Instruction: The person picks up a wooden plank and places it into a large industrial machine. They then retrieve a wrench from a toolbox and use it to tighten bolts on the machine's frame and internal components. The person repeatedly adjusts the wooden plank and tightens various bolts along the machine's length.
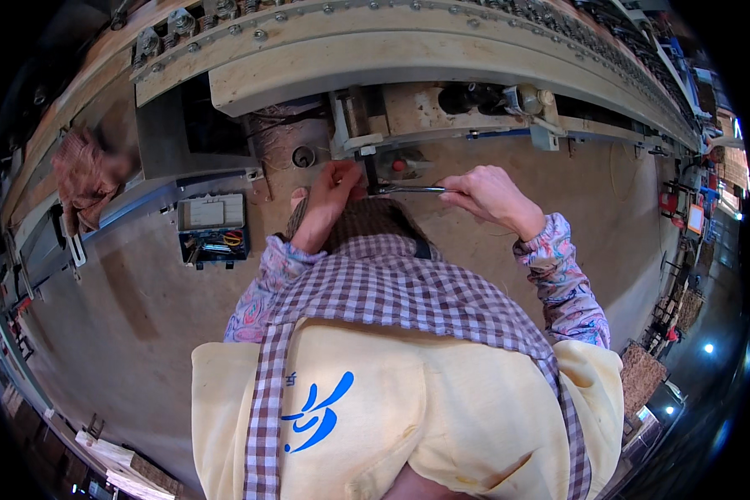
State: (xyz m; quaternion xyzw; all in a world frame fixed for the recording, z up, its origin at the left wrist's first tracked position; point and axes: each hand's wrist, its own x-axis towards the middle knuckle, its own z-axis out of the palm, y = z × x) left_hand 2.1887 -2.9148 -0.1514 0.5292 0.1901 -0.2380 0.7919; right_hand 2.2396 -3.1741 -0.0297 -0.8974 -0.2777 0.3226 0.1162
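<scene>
My right hand (493, 198) is closed around the handle of a shiny metal wrench (417, 189), which reaches left to a dark upright metal piece (372, 173) below the machine's edge. Just left of that piece, my left hand (335, 192) has its fingers bent and drawn together. Whatever they hold, if anything, is too small to make out. Both hands are in front of my checked apron (375, 283), close under the machine frame (408, 75).
An open toolbox (212, 218) with assorted tools stands on the floor to the left. A brownish cloth (85, 179) hangs on the machine at far left. A small round can (303, 156) and a red round object (398, 166) are near my hands.
</scene>
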